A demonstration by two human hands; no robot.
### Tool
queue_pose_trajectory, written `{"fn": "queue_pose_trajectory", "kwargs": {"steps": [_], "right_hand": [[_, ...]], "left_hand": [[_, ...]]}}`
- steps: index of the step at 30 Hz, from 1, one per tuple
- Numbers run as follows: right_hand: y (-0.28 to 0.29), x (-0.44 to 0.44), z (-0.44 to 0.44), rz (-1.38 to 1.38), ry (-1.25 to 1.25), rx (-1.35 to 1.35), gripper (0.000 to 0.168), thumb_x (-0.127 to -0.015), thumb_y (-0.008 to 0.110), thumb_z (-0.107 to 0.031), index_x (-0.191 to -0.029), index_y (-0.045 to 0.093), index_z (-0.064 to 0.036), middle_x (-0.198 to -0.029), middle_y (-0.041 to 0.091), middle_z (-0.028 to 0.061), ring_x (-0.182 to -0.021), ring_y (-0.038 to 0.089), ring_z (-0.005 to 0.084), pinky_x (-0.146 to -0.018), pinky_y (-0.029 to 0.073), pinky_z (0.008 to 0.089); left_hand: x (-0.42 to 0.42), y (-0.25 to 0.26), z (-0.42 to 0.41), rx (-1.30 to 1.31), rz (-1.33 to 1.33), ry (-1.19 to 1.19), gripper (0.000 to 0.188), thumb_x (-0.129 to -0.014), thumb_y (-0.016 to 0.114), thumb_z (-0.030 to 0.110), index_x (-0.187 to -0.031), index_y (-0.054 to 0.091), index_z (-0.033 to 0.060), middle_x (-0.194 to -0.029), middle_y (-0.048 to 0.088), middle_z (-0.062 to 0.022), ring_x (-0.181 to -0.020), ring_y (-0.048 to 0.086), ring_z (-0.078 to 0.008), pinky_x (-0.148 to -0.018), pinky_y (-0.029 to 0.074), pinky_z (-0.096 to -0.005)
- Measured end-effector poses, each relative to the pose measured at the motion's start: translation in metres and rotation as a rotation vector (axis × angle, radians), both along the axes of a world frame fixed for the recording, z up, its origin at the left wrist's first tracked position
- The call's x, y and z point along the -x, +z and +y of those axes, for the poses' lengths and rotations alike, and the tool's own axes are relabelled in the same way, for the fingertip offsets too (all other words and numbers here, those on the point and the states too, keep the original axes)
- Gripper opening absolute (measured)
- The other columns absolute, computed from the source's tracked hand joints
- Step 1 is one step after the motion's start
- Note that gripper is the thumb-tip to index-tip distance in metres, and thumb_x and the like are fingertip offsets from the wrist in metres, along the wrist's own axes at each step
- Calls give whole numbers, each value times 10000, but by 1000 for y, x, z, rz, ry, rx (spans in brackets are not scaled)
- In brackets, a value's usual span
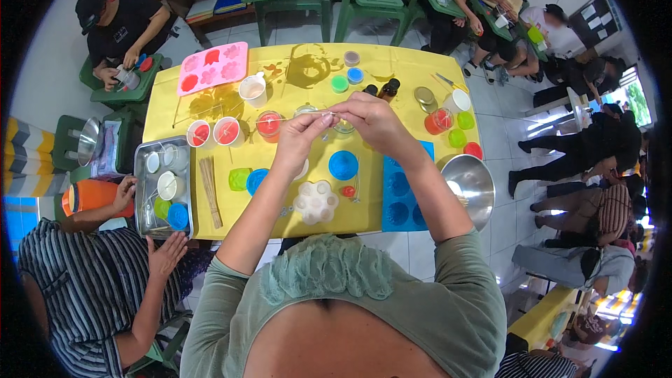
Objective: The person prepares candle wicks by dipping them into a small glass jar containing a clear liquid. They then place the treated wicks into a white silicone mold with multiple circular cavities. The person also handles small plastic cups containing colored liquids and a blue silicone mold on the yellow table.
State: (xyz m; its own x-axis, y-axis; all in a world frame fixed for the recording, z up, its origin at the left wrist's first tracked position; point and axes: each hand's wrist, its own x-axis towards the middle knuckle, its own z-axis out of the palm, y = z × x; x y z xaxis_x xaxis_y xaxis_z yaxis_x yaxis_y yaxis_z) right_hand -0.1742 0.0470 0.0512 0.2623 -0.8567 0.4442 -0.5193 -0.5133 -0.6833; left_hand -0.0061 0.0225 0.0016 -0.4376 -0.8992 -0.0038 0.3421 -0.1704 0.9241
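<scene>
My left hand (302, 136) and my right hand (370, 118) meet above the middle of the table, fingertips pinched on a thin pale stick (328, 112). Whether a wick is tied to it is too small to tell. Below them, partly hidden, stand clear glass jars (344, 129). Left of my left hand is a glass jar of red wax (269, 125) with a stick across its mouth. Beside it are two paper cups of red wax (228, 131). Dark dropper bottles (389, 89) stand just beyond my right hand. A blue silicone cup mold (344, 165) lies nearer to me.
The yellow-covered table (283, 215) also bears a pink mold (214, 68), a white flower-shaped mold (316, 202), a blue mold tray (397, 194), bundled sticks (210, 189) and scissors (452, 83). A metal tray (164, 189), touched by another person, stands left; a steel bowl (475, 184), right.
</scene>
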Motion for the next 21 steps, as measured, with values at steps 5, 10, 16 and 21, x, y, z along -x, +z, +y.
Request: {"fn": "queue_pose_trajectory", "kwargs": {"steps": [5,10,16,21], "right_hand": [[-4,-2,0,19,-27,59,181,-757,562,13,-926,625,-2,-737,554,86,-694,541,203,-628,437,279],[-2,-3,2,22,-39,85,232,-712,542,54,-917,625,-18,-727,555,108,-693,551,239,-626,445,301],[-3,-6,3,64,-54,97,290,-683,518,83,-914,631,-50,-744,540,105,-712,544,258,-633,443,321],[-5,-7,3,91,-60,110,276,-691,535,68,-922,630,-52,-749,535,98,-715,543,244,-627,439,317]], "left_hand": [[-4,2,0,-39,141,-76,306,-899,474,223,-1004,579,-45,-965,616,-121,-936,570,-165,-850,426,-292],[-6,-1,-4,-189,351,-113,320,-891,473,236,-1019,566,-42,-1003,600,-145,-955,568,-200,-850,430,-317],[-5,4,-5,-279,158,-63,301,-864,499,219,-1012,583,-30,-1017,605,-140,-935,576,-193,-830,440,-315],[-9,10,-3,-227,78,-61,246,-839,547,182,-976,618,-11,-928,640,-114,-872,595,-157,-814,446,-290]]}}
